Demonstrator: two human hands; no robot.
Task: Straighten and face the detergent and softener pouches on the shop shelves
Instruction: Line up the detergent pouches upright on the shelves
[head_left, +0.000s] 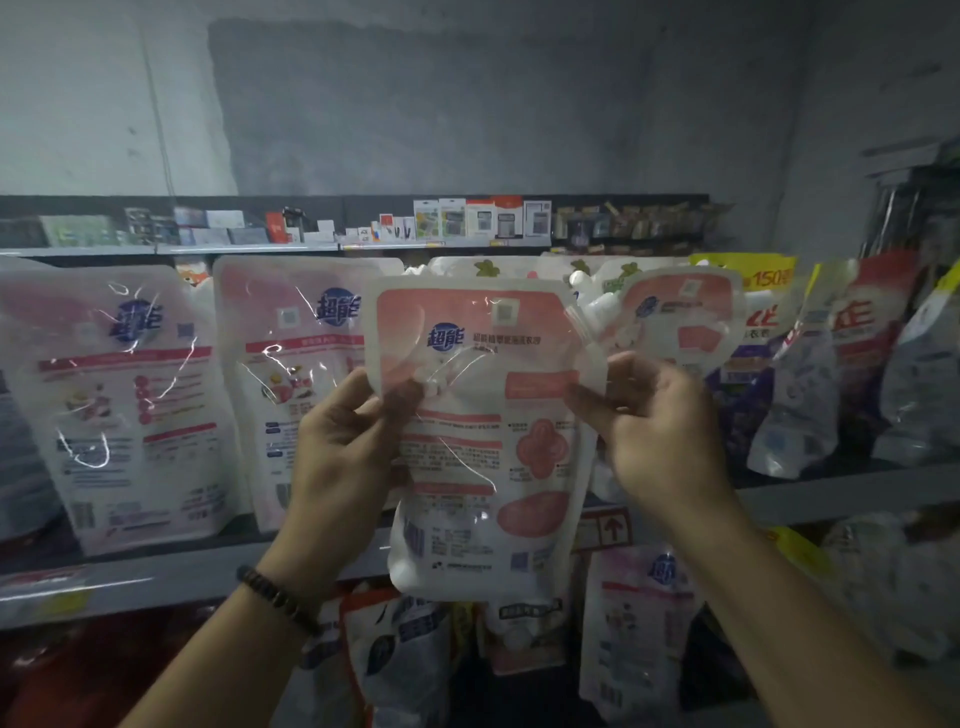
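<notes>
I hold a pink and white detergent pouch (483, 436) up in front of the middle shelf, its printed back side toward me. My left hand (345, 447) pinches its left edge, thumb on the front. My right hand (654, 421) grips its right edge just under the spout. Two larger pink and white pouches (124, 405) (296, 364) stand upright on the shelf to the left. Another pink pouch (685, 322) leans behind my right hand.
A grey shelf edge (831, 499) runs across the middle. Purple and red pouches (862, 353) lean at the right. Small boxed goods (483, 218) line the top shelf. More pouches (639, 623) stand on the lower shelf below my arms.
</notes>
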